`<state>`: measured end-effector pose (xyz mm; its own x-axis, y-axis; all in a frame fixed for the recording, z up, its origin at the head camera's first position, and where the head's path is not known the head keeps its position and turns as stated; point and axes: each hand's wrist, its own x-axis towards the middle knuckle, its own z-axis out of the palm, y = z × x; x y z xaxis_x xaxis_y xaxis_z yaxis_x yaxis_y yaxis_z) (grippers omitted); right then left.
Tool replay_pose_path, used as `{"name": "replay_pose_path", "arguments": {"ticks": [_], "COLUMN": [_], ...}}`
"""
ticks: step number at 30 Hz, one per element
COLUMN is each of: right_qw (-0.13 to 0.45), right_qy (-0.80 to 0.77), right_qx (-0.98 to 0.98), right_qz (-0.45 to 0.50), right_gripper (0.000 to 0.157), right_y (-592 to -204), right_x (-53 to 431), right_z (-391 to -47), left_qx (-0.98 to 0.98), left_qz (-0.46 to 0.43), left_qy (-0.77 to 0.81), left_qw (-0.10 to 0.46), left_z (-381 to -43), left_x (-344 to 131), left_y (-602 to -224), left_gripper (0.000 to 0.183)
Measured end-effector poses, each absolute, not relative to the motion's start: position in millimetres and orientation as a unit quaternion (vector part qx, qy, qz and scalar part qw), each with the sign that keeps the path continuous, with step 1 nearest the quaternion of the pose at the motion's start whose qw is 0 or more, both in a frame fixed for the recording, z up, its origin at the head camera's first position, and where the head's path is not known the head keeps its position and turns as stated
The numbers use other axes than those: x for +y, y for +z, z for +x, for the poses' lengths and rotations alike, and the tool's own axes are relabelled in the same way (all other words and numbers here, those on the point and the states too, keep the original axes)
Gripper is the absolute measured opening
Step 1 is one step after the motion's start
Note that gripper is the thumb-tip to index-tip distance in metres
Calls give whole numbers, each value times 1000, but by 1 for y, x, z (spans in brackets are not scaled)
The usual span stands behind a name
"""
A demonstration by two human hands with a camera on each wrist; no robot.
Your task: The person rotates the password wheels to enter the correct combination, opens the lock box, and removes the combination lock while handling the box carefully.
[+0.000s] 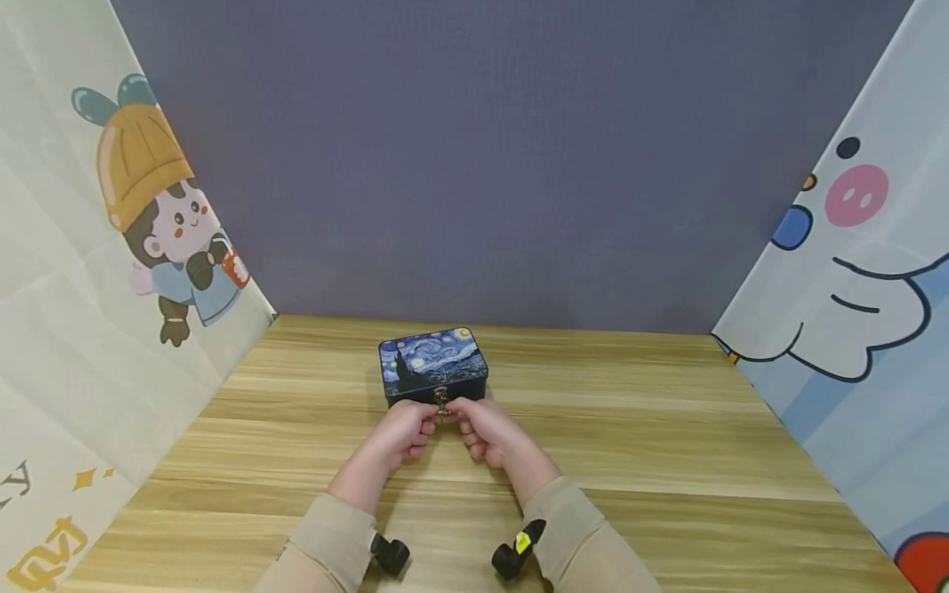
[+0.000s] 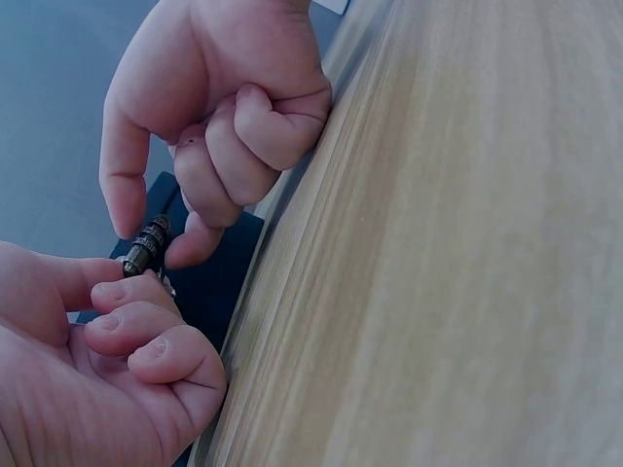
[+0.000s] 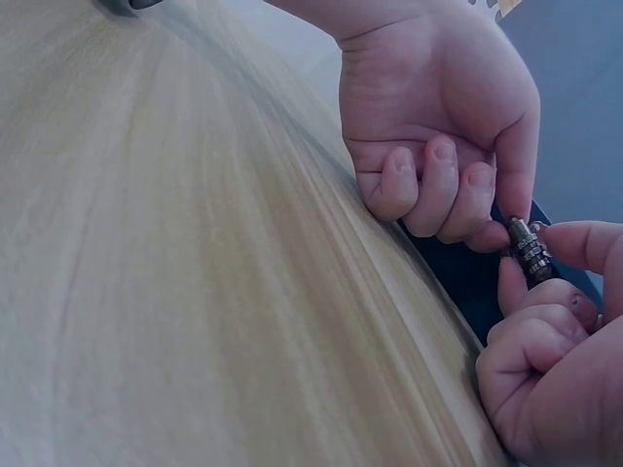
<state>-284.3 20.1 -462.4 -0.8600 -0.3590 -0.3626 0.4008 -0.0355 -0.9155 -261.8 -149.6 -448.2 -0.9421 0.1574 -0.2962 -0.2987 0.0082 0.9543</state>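
A tin box (image 1: 433,362) with a swirling night-sky painting on its lid sits closed on the table, a brass clasp (image 1: 441,394) at its front. At that clasp hangs a small combination padlock (image 3: 531,249) with a row of dials, dark metal in both wrist views. My left hand (image 1: 409,427) pinches one end of the padlock between thumb and forefinger, its other fingers curled in. From the opposite side, thumb and forefinger of my right hand (image 1: 485,428) pinch around the padlock's dials. Fingers partly hide the padlock in the head view.
The wooden table (image 1: 630,412) meets a grey-blue panel (image 1: 474,165) just behind the box. Cartoon-printed white sheets (image 1: 67,272) flank the table left and right. Black wrist cameras (image 1: 390,554) are strapped over both sleeves.
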Motion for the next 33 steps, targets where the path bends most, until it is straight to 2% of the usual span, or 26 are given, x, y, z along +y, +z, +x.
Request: {"name": "replay_pose_path", "arguments": {"ticks": [7,12,33], "right_qw": [261,264,269], "right_qy": [-721,-725,-731], "right_qx": [641,636,626], "right_qz": [19,22,22], "right_gripper": [26,37,37], "right_y": [-463,-461,-460], "right_x": [22,23,15], "right_z": [-286,-286,-282], "left_qx": [691,689,693], "left_qz": [-51,-56,-56], "left_qy": [702,703,700], "left_qw": [164,169,166], "left_z": [-262,-264,-263], "left_x": [-150,-150,-150], "left_y": [-449,-450,-450], "left_gripper": [19,20,19]}}
